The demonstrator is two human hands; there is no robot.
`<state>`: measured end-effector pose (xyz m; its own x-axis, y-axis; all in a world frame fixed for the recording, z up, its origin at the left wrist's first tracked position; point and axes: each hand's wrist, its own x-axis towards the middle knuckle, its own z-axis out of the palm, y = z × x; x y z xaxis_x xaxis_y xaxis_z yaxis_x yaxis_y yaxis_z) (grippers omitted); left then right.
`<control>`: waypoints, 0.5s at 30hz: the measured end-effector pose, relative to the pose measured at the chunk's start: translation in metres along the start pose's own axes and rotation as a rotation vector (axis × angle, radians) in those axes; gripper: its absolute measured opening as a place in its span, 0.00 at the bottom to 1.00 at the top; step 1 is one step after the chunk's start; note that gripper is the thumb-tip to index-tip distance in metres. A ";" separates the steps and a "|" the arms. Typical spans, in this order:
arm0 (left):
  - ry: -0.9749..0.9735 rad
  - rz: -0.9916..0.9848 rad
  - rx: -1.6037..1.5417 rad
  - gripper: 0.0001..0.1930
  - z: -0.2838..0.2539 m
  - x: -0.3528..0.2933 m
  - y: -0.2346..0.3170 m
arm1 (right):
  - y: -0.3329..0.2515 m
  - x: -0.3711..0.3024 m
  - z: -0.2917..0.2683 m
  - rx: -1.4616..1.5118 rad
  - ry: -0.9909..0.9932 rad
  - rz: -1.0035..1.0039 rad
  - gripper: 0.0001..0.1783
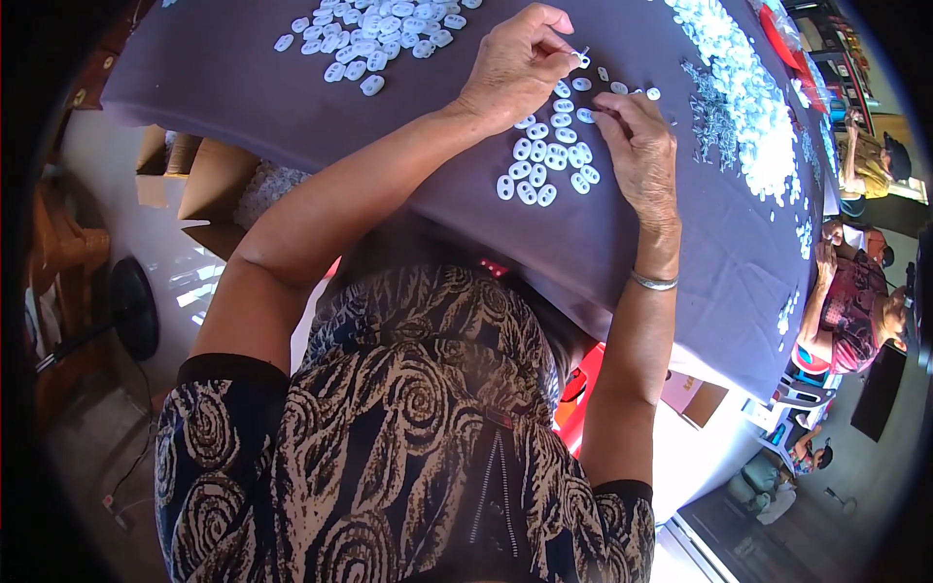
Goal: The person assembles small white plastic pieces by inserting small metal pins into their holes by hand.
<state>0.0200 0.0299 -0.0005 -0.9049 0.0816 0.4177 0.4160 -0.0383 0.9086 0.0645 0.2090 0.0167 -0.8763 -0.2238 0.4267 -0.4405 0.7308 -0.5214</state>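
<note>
Small white oval piece point(583, 58) — upper centre of frame, pinched between fingertips of left hand point(515, 63). Likely light, rigid, slick; best gripped by its edges. Right hand point(641, 146) — fingers curled down onto the purple cloth point(292, 107) beside a cluster of like pieces point(549, 160); grip indiscernible.

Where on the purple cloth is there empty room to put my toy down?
The cloth is bare on the near left, between the far pile of white pieces and the table's edge. Another bare strip lies near the right edge, below the big white heap. Crowded: around the left hand, right hand and the small cluster.
</note>
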 end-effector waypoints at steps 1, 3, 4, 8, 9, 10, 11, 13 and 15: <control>0.002 0.000 0.001 0.13 0.000 0.000 0.000 | 0.000 0.001 0.002 -0.063 -0.010 -0.062 0.08; -0.006 0.021 -0.028 0.13 0.002 0.000 -0.002 | 0.001 0.001 0.003 -0.098 0.004 -0.111 0.09; -0.006 0.021 -0.029 0.13 0.003 0.000 -0.002 | 0.000 0.001 0.003 -0.101 -0.007 -0.108 0.09; -0.013 0.032 -0.068 0.12 0.002 -0.002 -0.003 | -0.010 0.000 0.002 -0.030 -0.092 0.042 0.07; -0.002 0.050 -0.073 0.11 0.002 -0.002 -0.003 | -0.010 -0.001 0.002 -0.029 -0.092 0.040 0.07; 0.000 0.051 -0.071 0.11 0.001 -0.003 -0.002 | -0.010 -0.001 0.002 0.004 -0.084 0.064 0.06; -0.031 -0.005 -0.025 0.13 0.002 -0.004 0.001 | -0.009 -0.002 0.001 0.033 -0.073 0.090 0.05; -0.066 -0.058 0.019 0.15 0.003 -0.006 0.005 | 0.004 -0.004 0.003 0.218 0.006 0.156 0.04; -0.175 -0.194 -0.061 0.14 0.005 -0.009 0.008 | 0.008 -0.003 0.000 0.406 0.083 0.219 0.03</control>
<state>0.0319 0.0337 0.0029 -0.9356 0.2641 0.2342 0.2251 -0.0647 0.9722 0.0636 0.2153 0.0115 -0.9460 -0.0275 0.3231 -0.3017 0.4396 -0.8460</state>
